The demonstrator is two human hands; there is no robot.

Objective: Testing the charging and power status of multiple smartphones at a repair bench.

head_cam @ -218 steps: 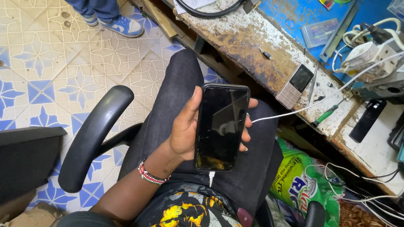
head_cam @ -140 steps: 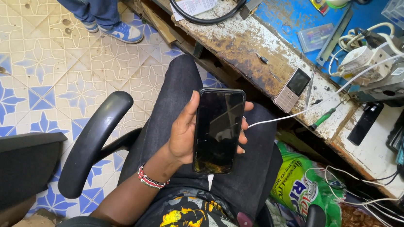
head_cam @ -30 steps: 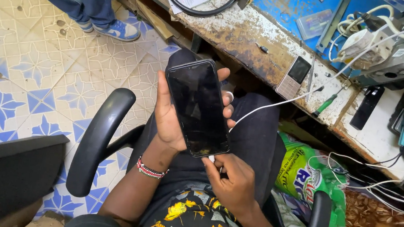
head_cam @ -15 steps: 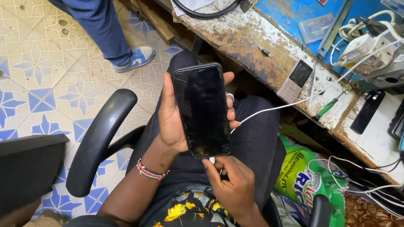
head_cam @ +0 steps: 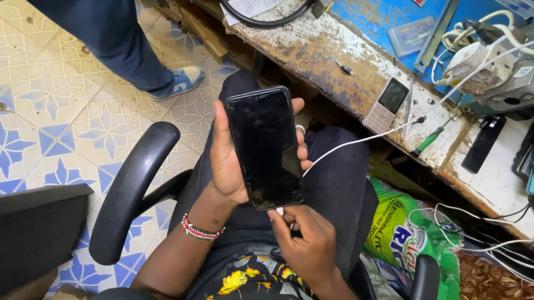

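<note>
I'm in a phone repair workshop — worn workbench, keypad phones lying about, green screwdriver, tangled white cables — patterned tile floor.

Even soft daylight, faint shadows, sharp focus, slight wide-angle bending at edges

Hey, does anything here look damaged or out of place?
The workbench edge is badly worn, its paint flaked to rusty brown. The smartphone in the left hand looks intact, screen dark; the right hand pinches the white cable below it.
</note>
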